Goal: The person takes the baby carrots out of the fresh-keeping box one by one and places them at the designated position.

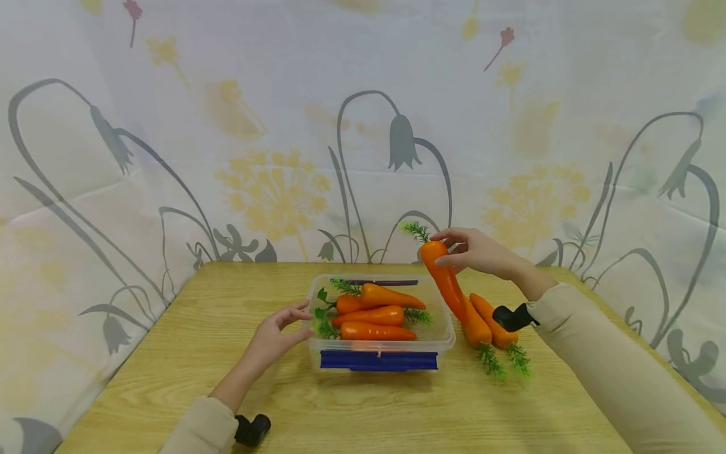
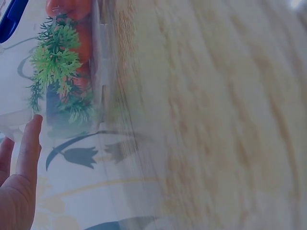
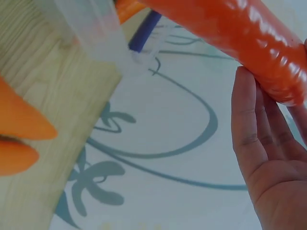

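Note:
My right hand (image 1: 473, 252) pinches an orange carrot (image 1: 443, 277) by its thick top, just above the right rim of a clear plastic box (image 1: 448, 334). Its green leaves point up and its tip hangs down. In the right wrist view the fingers lie along the held carrot (image 3: 240, 38). At the box's left rim my left hand (image 1: 278, 334) rests with fingers fairly straight, touching or very near the wall. Several carrots (image 1: 377, 331) with green tops lie inside the box. In the left wrist view, leaves (image 2: 57, 57) show through the box wall.
Two more carrots (image 1: 499, 325) lie on the wooden table (image 1: 227, 296) right of the box, leaves toward me. A blue latch (image 1: 379, 360) runs along the box's front. Behind the table hangs a flower-patterned cloth (image 1: 283, 126).

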Tool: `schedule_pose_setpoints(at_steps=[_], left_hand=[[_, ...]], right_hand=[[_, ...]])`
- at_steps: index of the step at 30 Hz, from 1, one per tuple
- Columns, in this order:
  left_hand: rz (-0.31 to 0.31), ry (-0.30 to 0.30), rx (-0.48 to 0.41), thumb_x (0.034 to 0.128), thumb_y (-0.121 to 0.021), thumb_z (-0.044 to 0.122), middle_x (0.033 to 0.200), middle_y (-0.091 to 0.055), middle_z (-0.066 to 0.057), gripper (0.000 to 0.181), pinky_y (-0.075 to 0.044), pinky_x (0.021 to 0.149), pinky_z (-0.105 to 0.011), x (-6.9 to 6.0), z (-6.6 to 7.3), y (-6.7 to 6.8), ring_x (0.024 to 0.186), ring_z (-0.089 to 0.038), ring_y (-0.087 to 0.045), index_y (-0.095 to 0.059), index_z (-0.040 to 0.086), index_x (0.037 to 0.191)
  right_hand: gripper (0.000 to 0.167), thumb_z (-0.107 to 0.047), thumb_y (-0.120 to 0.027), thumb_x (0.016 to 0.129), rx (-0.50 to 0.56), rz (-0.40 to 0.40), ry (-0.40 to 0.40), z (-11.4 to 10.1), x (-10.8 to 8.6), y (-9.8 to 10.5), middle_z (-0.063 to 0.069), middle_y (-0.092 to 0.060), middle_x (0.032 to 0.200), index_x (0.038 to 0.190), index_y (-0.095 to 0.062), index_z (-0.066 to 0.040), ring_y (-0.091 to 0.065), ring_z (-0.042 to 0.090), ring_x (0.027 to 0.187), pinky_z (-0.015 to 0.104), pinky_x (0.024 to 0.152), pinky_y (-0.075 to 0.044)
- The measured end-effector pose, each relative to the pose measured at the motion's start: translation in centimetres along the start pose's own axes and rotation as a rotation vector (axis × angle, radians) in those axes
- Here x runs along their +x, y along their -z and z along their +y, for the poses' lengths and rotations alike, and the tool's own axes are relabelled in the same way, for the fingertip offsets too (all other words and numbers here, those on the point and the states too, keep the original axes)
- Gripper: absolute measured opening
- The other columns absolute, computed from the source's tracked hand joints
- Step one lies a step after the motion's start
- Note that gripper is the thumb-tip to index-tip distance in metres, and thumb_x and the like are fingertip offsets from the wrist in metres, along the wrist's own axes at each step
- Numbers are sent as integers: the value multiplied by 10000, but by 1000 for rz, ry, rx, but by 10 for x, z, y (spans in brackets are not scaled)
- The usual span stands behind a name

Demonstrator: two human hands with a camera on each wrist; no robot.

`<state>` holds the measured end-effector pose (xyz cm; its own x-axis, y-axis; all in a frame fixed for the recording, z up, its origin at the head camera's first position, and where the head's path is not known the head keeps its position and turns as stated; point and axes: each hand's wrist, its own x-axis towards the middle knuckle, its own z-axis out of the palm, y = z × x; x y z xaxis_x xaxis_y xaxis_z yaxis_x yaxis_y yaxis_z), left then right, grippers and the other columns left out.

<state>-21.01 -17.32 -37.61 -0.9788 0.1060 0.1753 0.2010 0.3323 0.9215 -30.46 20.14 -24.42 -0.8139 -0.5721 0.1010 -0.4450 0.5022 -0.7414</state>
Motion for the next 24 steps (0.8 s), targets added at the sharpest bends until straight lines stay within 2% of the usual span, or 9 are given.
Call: schedule_pose_setpoints(at_steps=[9,18,24], left_hand=[[-3,2,0,851,-681,101,1407,-439,-41,252,-347,990,-522,1,0,0,1296,-330,-360,-637,-1,1077],[-12,-7,-13,853,-677,94,1408,-437,-51,249,-322,1000,-540,2,-1,-1,1298,-340,-352,-635,-6,1078],[-5,7,-1,857,-680,121,1413,-431,-36,258,-343,991,-525,1,-1,-1,1299,-328,-355,-636,4,1082]], right_hand=[[536,-220,-624,906,13,47,-40,20,-21,16,207,-479,1164,1356,-416,-14,-585,309,963,389,732,-534],[589,-190,-590,929,53,102,-101,44,-44,23,250,-433,1190,1397,-321,44,-563,334,978,393,720,-536],[617,-230,-599,925,54,134,-145,61,-52,25,275,-418,1249,1394,-301,39,-549,351,1009,422,752,-522]])
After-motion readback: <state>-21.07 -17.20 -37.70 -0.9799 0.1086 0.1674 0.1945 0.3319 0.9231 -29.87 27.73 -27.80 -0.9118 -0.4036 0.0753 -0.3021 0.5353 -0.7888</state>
